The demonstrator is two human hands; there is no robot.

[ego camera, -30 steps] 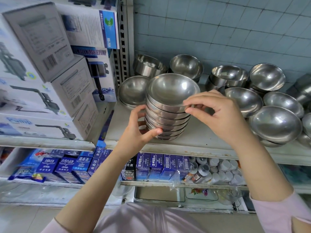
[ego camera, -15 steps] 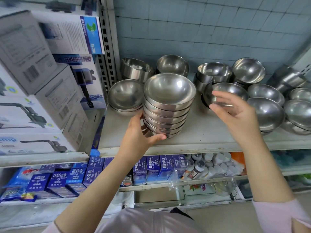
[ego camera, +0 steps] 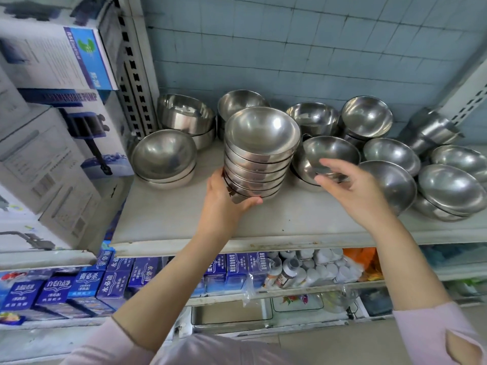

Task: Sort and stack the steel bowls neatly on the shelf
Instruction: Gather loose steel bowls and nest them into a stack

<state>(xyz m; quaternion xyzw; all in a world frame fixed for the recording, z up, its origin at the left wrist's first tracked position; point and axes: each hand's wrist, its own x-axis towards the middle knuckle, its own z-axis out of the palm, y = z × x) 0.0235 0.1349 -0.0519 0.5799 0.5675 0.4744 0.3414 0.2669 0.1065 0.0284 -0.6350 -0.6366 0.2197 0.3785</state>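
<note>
A tall stack of steel bowls (ego camera: 259,154) stands on the grey shelf (ego camera: 184,222), leaning slightly right. My left hand (ego camera: 226,198) grips the stack at its base, thumb curled under the front. My right hand (ego camera: 350,188) hovers with relaxed fingers just in front of a short pile of bowls (ego camera: 326,156) right of the tall stack, holding nothing. More loose and nested bowls (ego camera: 448,188) crowd the shelf's right side. A low pile of bowls (ego camera: 163,159) sits to the left.
Several more bowl piles (ego camera: 366,119) line the tiled back wall. White pump boxes (ego camera: 52,164) are stacked on the left beyond a slotted upright (ego camera: 134,72). Blue cartons (ego camera: 87,288) and small bottles (ego camera: 311,270) fill the shelf below.
My right hand let go of the tall stack's top rim and moved right toward the neighbouring bowl pile. My left hand kept its hold at the base.
</note>
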